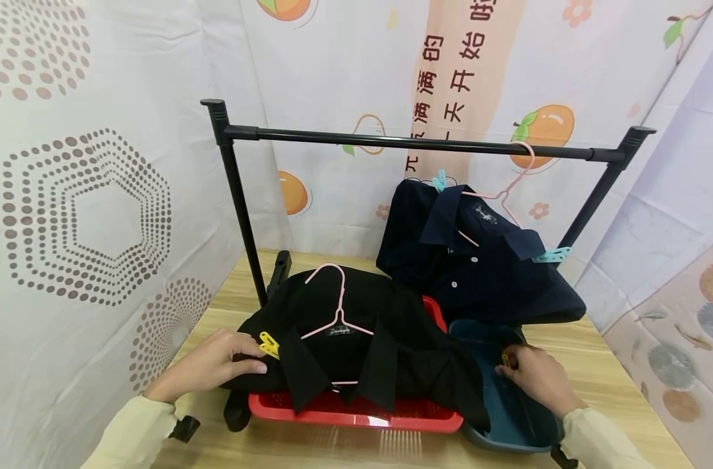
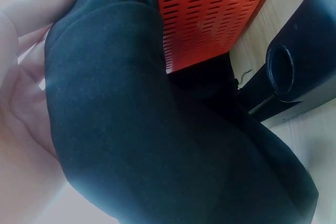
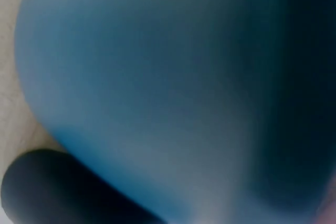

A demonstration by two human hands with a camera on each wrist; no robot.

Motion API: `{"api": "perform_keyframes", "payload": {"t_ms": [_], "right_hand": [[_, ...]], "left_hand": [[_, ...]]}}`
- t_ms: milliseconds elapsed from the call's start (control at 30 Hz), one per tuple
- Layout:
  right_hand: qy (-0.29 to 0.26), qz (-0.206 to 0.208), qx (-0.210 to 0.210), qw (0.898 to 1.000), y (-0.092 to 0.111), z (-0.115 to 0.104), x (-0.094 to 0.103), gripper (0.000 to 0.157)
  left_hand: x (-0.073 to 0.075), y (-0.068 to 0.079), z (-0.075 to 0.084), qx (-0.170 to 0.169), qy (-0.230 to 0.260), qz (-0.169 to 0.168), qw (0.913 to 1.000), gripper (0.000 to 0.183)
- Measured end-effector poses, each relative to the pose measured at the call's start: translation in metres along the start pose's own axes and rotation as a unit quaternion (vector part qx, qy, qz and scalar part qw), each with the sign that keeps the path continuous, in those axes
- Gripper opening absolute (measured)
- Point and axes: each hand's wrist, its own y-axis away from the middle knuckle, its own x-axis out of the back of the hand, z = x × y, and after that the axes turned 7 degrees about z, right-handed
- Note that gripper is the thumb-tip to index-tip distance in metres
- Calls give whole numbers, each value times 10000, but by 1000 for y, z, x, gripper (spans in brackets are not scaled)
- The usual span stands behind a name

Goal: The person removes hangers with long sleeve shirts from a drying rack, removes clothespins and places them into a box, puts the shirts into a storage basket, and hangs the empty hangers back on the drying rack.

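Observation:
A black collared shirt lies over a red basket, with a pink hanger inside its neck, hook upward. My left hand grips the shirt at its left shoulder, beside a yellow clothespin clipped there. In the left wrist view, black cloth lies between thumb and fingers. Inside a dark blue bin at the right, my right hand pinches another yellow clothespin. The right wrist view shows mostly the bin's blurred wall.
A black clothes rack stands behind the basket. From its bar hangs a navy shirt on a pink hanger, with light blue clothespins at both shoulders. The rack's black feet stand on the wooden tabletop.

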Motion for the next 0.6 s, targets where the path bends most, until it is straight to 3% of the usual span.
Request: {"api": "perform_keyframes", "payload": {"t_ms": [300, 600], "right_hand": [[-14, 150, 54, 9999, 3, -3, 1, 23], [-204, 2, 91, 9997, 2, -3, 6, 16]], "left_hand": [[-1, 1, 1, -68, 13, 32, 10000, 7], [0, 1, 2, -103, 14, 94, 9999, 9]]}}
